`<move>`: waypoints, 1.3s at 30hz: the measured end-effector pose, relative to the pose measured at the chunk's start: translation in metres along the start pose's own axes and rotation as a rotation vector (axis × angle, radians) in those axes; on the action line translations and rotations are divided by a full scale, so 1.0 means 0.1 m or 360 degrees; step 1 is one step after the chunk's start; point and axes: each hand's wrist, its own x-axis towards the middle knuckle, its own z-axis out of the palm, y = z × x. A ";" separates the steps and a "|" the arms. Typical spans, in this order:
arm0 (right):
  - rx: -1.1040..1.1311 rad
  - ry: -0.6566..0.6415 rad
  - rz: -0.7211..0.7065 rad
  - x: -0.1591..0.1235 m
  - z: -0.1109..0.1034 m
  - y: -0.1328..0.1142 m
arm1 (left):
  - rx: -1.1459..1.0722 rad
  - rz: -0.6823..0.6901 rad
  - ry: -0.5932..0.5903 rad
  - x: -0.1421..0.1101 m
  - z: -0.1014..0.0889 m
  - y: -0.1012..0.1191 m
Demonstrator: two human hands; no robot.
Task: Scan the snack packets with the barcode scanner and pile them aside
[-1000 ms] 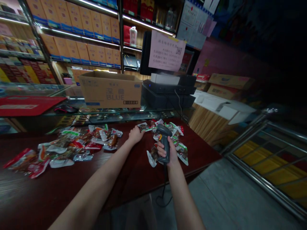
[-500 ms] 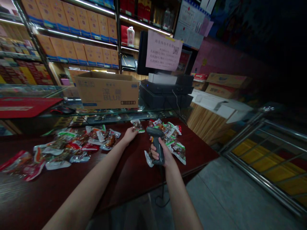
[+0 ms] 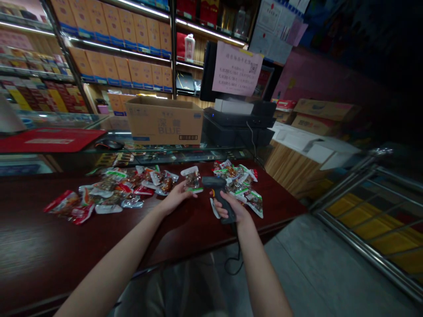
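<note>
My right hand [image 3: 230,207] is wrapped round the grip of a dark barcode scanner [image 3: 216,182], whose head points left. Just left of that head, my left hand [image 3: 179,196] holds a clear snack packet [image 3: 192,178] with white and green ends by its lower left edge. Behind and below the scanner lies a pile of snack packets [image 3: 243,180], and one white-edged packet [image 3: 214,208] is partly hidden by my right hand. A larger spread of red, green and silver packets [image 3: 115,187] lies left of my left hand on the dark red table [image 3: 158,242].
Behind the table is a glass counter [image 3: 165,154] with an open cardboard box [image 3: 165,125], a black mouse [image 3: 109,144] and a red mat [image 3: 53,140]. A monitor [image 3: 206,72] stands at the back. The scanner's cable [image 3: 238,251] hangs past the table's front edge. A metal railing [image 3: 346,211] is at right.
The packet in my left hand has been raised and tilted up facing the scanner. The scanner's head has turned more to the left. The whole view has shifted slightly.
</note>
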 end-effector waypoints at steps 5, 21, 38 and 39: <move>-0.0077 0.0078 0.0011 0.01 0.01 0.00 | -0.0060 -0.0032 0.0016 -0.01 0.05 0.00; -0.0225 0.0151 -0.0029 0.02 0.07 0.03 | 0.0442 -0.0010 0.0188 -0.02 0.02 0.10; 0.0000 0.0253 -0.0198 -0.01 0.04 -0.01 | 0.2654 -0.0083 0.1196 -0.25 -0.24 0.57; -0.0001 0.0258 -0.0208 -0.01 0.04 -0.02 | 0.2688 -0.0075 0.1213 -0.26 -0.26 0.56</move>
